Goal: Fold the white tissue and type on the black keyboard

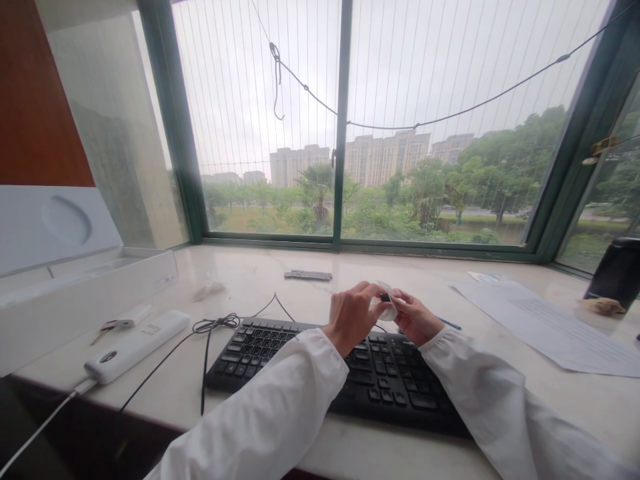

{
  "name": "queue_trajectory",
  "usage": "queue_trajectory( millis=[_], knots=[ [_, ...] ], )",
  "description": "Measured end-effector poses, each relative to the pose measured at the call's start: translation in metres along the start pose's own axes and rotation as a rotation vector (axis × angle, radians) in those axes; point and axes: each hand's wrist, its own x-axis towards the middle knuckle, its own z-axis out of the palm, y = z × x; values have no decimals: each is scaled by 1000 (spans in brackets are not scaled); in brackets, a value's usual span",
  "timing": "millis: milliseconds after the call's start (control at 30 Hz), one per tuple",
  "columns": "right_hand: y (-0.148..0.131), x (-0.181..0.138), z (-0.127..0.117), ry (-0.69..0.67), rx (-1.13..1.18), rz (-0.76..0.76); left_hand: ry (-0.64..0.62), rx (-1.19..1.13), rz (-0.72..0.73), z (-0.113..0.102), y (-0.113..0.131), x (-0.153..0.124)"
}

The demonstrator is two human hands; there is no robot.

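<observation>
My left hand (pixel 351 315) is closed in a pinch on a small black piece (pixel 385 297) that looks like a keycap. A thin white tissue (pixel 389 311) is pressed around that piece. From the other side, my right hand (pixel 416 319) grips the tissue between thumb and fingers. Both hands meet above a black keyboard (pixel 380 373), which lies on the pale tabletop with its cable to the left. My forearms, in white sleeves, hide part of the keys.
A white power strip (pixel 137 347) and white box (pixel 90 287) stand left. Crumpled tissue (pixel 209 289) and a grey segmented strip (pixel 307 275) lie farther back. On the right are a paper sheet (pixel 555 320), a blue pen (pixel 449 323) and a black object (pixel 616 275). Windows close off the back.
</observation>
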Motion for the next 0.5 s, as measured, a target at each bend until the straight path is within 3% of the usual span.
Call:
queue_trajectory(
  millis=[500],
  knots=[
    [-4, 0, 1, 24, -148, -89, -20, 96, 5, 1, 0, -1]
  ],
)
